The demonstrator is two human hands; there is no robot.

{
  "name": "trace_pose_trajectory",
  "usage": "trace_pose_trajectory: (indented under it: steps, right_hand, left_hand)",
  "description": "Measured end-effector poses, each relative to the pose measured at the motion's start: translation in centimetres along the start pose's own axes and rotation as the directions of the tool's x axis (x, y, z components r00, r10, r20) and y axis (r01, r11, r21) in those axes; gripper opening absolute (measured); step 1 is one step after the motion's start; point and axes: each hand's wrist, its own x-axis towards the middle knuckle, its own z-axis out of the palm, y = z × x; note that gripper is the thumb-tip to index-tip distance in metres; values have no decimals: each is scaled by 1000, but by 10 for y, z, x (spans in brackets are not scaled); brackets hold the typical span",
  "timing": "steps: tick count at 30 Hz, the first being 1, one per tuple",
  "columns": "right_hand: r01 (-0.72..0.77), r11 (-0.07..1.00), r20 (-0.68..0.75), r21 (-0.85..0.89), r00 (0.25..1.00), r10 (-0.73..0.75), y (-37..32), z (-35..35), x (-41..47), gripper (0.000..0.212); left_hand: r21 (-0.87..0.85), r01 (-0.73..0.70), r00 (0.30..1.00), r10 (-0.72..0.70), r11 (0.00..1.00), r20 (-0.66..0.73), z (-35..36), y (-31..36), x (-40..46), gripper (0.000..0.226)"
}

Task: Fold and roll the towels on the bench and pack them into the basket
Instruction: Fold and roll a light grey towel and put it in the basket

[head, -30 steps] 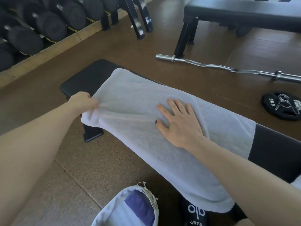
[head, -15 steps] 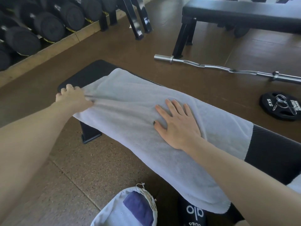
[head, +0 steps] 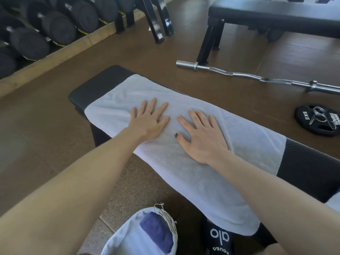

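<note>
White towel lies lengthwise on the black padded surface, its near edge draping over the side toward the floor. It looks folded once into a long strip, though the layers cannot be counted from here. No rolling begun.

Left hand and right hand both rest flat on the towel's far half, side by side, close but not touching. Fingers straight and spread, palms down, gripping nothing; this reads as pressing or smoothing the cloth.

Basket sits on the floor below the towel's near edge, lined in white cloth, with one dark blue item already inside. A corner of more white fabric shows past the towel's right end; whether it is another towel I cannot tell.

Judgement: early to middle. Folding of this towel seems nearly done; rolling it and packing it are left, possibly more after.
</note>
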Motion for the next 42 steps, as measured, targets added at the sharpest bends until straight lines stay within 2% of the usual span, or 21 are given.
trace_pose_trajectory:
  steps: [3, 5, 8, 12, 14, 16, 17, 20, 23, 28, 29, 31, 33, 35, 37, 39, 40, 41, 42]
  right_hand:
    - [19, 999, 1, 47, 1000, -19, 2, -3, 1, 62]
    - [32, 997, -74, 68, 997, -27, 5, -5, 5, 55]
    - [-10, 983, -247, 184, 967, 56, 9, -11, 30, 36]
    - [-53, 928, -340, 369, 921, 188, -1, -15, 94, 25]
    - [-70, 923, -331, 380, 921, 206, -8, -16, 123, 25]
    - [-98, 937, -312, 336, 927, 209, -16, -15, 146, 27]
    - [-110, 943, -301, 314, 931, 208, -20, -14, 156, 28]
    - [-177, 928, -246, 326, 932, 264, -29, -12, 181, 26]
    - [-292, 894, -153, 340, 921, 359, -31, -16, 198, 24]
    - [-328, 870, 18, 369, 938, 346, -26, -24, 214, 9]
    - [-324, 870, 21, 371, 940, 341, -24, -25, 216, 8]
    - [-306, 879, -22, 365, 941, 337, -22, -23, 219, 23]
    - [-277, 892, -87, 357, 941, 327, -20, -18, 220, 20]
    - [-249, 906, -120, 343, 945, 306, -21, -11, 219, 12]
    - [-192, 956, -219, 221, 945, 241, -23, -5, 216, 26]
    - [0, 997, -416, 77, 909, 32, -31, 1, 216, 35]
    - [136, 990, -461, 22, 881, -111, -36, 5, 218, 36]
    - [264, 964, -444, -34, 860, -251, -42, 8, 220, 37]
    - [359, 931, -368, -65, 859, -357, -47, 11, 222, 38]
  left_hand:
    - [-22, 119, 992, -118, 993, 31, -12, -15, 12, 60]
    - [-30, 161, 986, -159, 987, 48, -18, -25, 17, 61]
    - [-1, 140, 989, -140, 990, 37, -16, -33, 20, 63]
    - [-27, 113, 994, -112, 993, 2, -10, -36, 24, 64]
    - [-73, 89, 993, -95, 993, -72, -10, -41, 24, 62]
    - [-114, 102, 976, -121, 988, -178, -6, -53, 22, 59]
    - [-110, 124, 971, -143, 986, -190, -4, -59, 21, 59]
    - [-60, 154, 979, -160, 986, -123, -1, -71, 20, 62]
    - [-39, 138, 983, -141, 990, -119, -3, -70, 23, 64]
    - [-27, 133, 981, -135, 991, -138, 0, -68, 22, 65]
    - [-29, 124, 981, -127, 992, -149, -1, -68, 22, 65]
    - [-32, 100, 978, -104, 995, -181, -1, -69, 20, 65]
    - [-28, 93, 977, -97, 995, -190, 1, -67, 18, 65]
    - [-3, 112, 982, -111, 994, -156, 3, -67, 18, 67]
    - [13, 126, 984, -123, 992, -126, 4, -67, 21, 69]
    - [24, 135, 982, -130, 991, -134, 5, -68, 22, 71]
    - [28, 139, 981, -134, 990, -142, 6, -67, 22, 71]
    - [31, 143, 980, -137, 989, -145, 6, -67, 22, 72]
    - [35, 143, 980, -136, 989, -145, 7, -67, 22, 72]
